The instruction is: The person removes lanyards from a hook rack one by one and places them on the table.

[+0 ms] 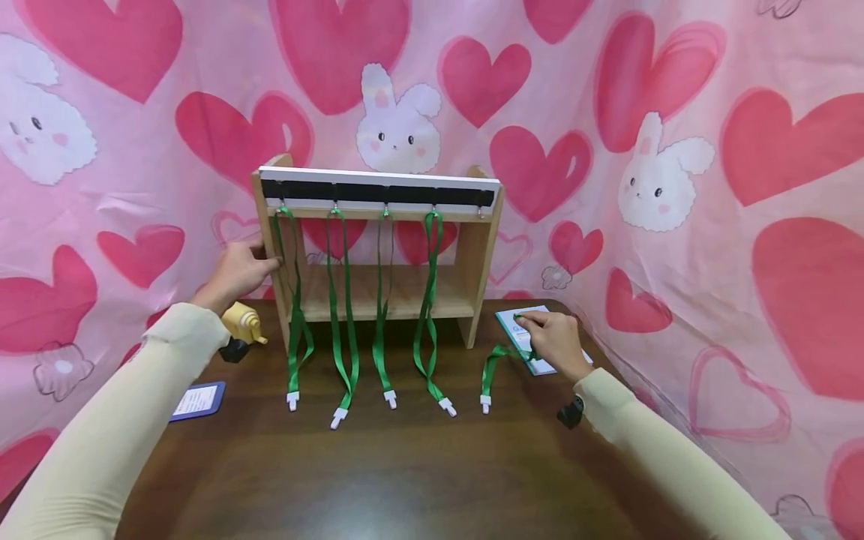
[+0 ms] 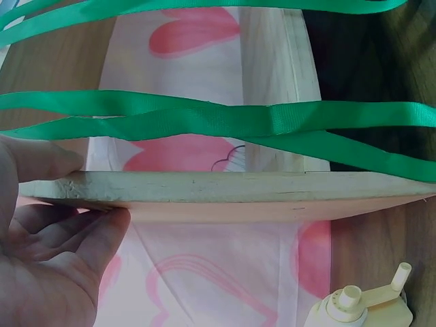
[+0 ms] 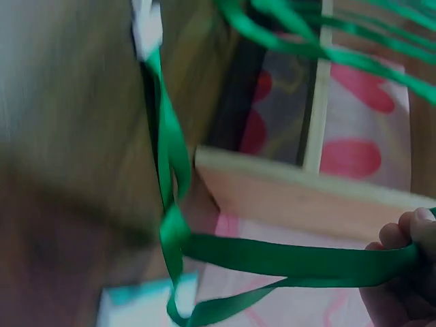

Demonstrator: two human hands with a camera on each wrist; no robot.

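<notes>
My left hand [image 1: 236, 271] grips the left side board of a wooden rack [image 1: 481, 270]. In the left wrist view the thumb lies on one face of this board [image 2: 225, 187] and the fingers on the other. Several green lanyards [image 1: 349, 319] with white clips hang from small hooks along the rack's black-striped front rail [image 1: 378, 193]. To the right of the rack, my right hand [image 1: 555, 337] pinches the loop end of another green lanyard [image 3: 300, 262]. Its white clip [image 1: 485, 403] dangles low, and the hook [image 1: 481, 212] at the rail's right end bears no lanyard.
Behind my right hand a white-and-teal card or booklet [image 1: 540, 367] lies on the dark wooden table [image 1: 378, 480]. A yellow bottle-like object [image 1: 243, 322] stands by the rack's left side, and a blue-framed card [image 1: 197, 401] lies nearer. A pink heart-patterned cloth [image 1: 553, 97] hangs behind.
</notes>
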